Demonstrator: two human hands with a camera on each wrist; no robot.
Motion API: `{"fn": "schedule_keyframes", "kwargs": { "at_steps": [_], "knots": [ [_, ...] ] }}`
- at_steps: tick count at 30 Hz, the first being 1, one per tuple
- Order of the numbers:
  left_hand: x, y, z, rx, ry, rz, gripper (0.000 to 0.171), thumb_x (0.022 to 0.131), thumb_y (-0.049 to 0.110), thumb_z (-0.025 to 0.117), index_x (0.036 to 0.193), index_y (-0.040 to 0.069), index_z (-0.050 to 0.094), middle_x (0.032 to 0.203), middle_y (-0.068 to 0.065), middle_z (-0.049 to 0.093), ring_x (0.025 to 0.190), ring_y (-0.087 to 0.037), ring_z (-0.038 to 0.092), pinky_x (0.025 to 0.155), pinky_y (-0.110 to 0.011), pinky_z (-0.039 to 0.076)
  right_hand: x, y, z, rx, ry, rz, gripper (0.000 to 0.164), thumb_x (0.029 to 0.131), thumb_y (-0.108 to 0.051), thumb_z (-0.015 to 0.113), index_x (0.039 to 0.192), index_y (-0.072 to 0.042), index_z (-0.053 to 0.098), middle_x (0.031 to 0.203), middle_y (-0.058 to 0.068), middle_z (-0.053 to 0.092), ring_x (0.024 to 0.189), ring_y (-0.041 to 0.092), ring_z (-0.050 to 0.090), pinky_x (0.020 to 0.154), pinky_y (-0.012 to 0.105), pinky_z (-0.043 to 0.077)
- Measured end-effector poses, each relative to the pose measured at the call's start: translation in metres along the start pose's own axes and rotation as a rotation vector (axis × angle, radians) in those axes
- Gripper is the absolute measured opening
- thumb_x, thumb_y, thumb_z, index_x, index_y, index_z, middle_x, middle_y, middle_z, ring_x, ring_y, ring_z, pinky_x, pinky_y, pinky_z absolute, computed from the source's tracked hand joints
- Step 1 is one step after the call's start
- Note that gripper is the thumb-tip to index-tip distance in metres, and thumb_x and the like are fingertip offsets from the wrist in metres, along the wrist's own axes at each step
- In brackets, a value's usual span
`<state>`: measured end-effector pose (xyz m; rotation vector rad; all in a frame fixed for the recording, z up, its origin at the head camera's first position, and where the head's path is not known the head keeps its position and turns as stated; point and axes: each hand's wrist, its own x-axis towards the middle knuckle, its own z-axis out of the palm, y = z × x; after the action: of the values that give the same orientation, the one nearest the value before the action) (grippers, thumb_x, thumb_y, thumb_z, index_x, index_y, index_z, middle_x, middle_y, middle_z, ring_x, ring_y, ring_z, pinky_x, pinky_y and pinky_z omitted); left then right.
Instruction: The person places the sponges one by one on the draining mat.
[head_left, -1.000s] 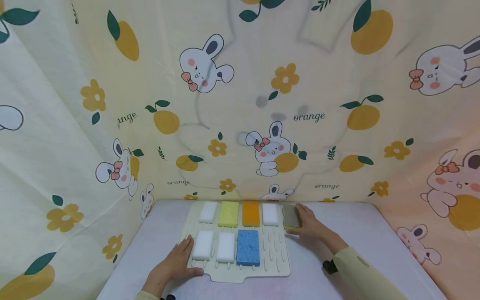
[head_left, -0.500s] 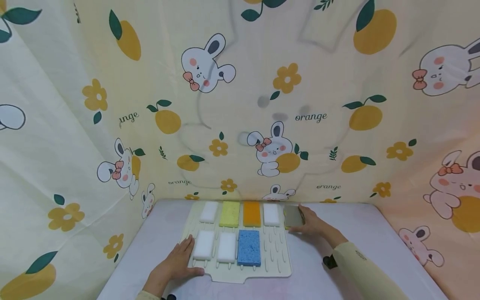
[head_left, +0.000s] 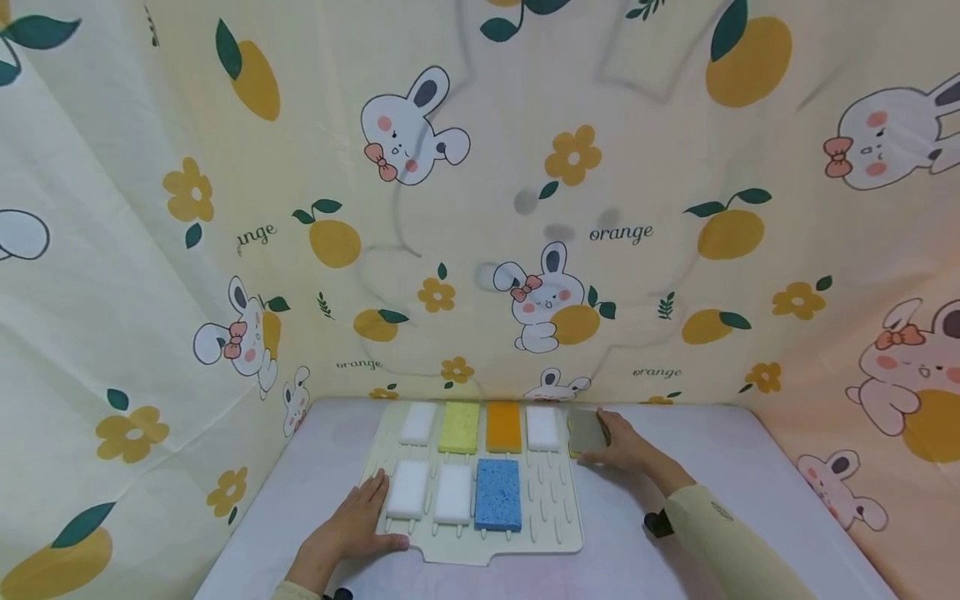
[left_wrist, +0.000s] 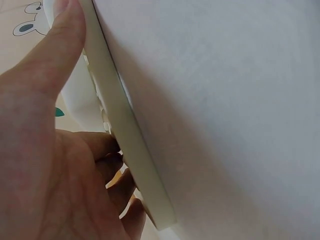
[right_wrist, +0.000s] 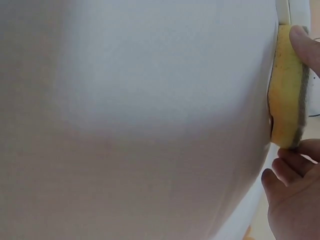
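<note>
A pale draining board (head_left: 453, 552) lies on the table, bearing two rows of sponges. My left hand (head_left: 352, 523) rests on its left edge, fingers stretched along the side and thumb at the front corner. In the left wrist view, the thumb and fingertips of that hand (left_wrist: 60, 155) touch the board's top and rim. My right hand (head_left: 632, 448) holds a scouring sponge (head_left: 587, 432), grey on top and yellow below, just right of the board's far corner. In the right wrist view, thumb and fingers grip opposite ends of this sponge (right_wrist: 287, 90); its underside is hidden.
The back row has a white sponge (head_left: 417, 424), a yellow sponge (head_left: 459, 427), an orange sponge (head_left: 503, 427) and another white sponge (head_left: 542, 428). In front lie two white sponges (head_left: 453, 493) and a blue sponge (head_left: 498, 495). A printed curtain (head_left: 465, 208) surrounds the table.
The right hand and scouring sponge stay almost in place; the thumb has slid slightly nearer the sponge's front edge. The left hand and board have not visibly moved.
</note>
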<state>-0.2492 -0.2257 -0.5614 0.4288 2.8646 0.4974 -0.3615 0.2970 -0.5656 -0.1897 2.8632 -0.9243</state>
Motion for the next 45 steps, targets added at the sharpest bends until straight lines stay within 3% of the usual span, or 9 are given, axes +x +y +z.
{"fn": "schedule_keyframes", "kwargs": {
  "at_steps": [14, 27, 45],
  "knots": [
    [0.0, -0.001, -0.001, 0.002, -0.007, 0.002, 0.122, 0.084, 0.065, 0.083, 0.162, -0.012, 0.031, 0.173, -0.03, 0.026, 0.16, -0.046, 0.025, 0.132, -0.059, 0.021, -0.014, -0.004, 0.004, 0.014, 0.061, 0.04, 0.137, 0.077, -0.06, 0.093, 0.166, 0.009, 0.016, 0.16, 0.036, 0.034, 0.131, 0.045, 0.048, 0.113, 0.067, 0.046],
    [-0.001, -0.001, 0.0, -0.01, -0.008, 0.0, 0.122, 0.084, 0.063, 0.084, 0.162, -0.012, 0.031, 0.173, -0.03, 0.025, 0.16, -0.046, 0.025, 0.132, -0.06, 0.021, -0.034, -0.015, 0.006, 0.018, 0.072, 0.081, 0.139, 0.077, -0.062, 0.092, 0.167, 0.008, 0.014, 0.168, 0.038, 0.018, 0.147, 0.056, 0.036, 0.12, 0.072, 0.036],
    [-0.003, 0.003, -0.002, -0.024, -0.012, 0.008, 0.121, 0.084, 0.062, 0.084, 0.162, -0.013, 0.03, 0.173, -0.031, 0.024, 0.16, -0.047, 0.024, 0.132, -0.061, 0.02, -0.067, -0.038, 0.014, 0.027, 0.132, 0.009, 0.126, 0.083, -0.051, 0.092, 0.165, 0.011, 0.018, 0.164, 0.041, 0.025, 0.144, 0.057, 0.038, 0.113, 0.073, 0.044]
  ]
}}
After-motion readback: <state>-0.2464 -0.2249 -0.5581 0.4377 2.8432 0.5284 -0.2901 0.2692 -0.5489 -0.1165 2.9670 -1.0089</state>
